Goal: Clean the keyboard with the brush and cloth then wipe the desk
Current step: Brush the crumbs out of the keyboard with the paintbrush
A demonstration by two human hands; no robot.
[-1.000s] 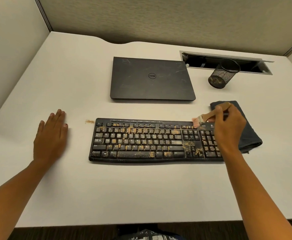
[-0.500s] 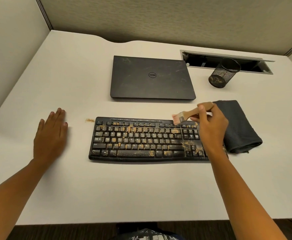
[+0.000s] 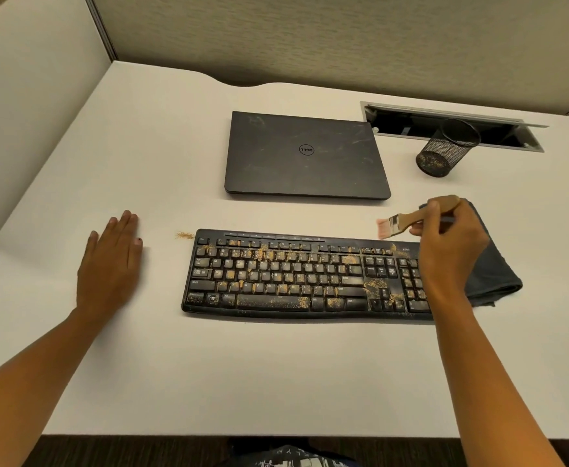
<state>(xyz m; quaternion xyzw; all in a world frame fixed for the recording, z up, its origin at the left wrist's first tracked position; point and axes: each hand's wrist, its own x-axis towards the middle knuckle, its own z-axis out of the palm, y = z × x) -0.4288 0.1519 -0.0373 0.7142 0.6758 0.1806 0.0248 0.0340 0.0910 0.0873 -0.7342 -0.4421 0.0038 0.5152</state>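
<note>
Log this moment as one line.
right hand: holds brush at far edge of keyboard | left hand: flat on desk | keyboard: gritty | cloth: beside keyboard

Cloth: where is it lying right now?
Head view, right side: the cloth lies on the desk just past the keyboard's right end, partly hidden behind the right hand, which holds the brush.

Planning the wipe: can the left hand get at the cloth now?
Probably not: the left hand rests left of the keyboard, the cloth lies past its right end, blocked by the right hand holding the brush.
</note>
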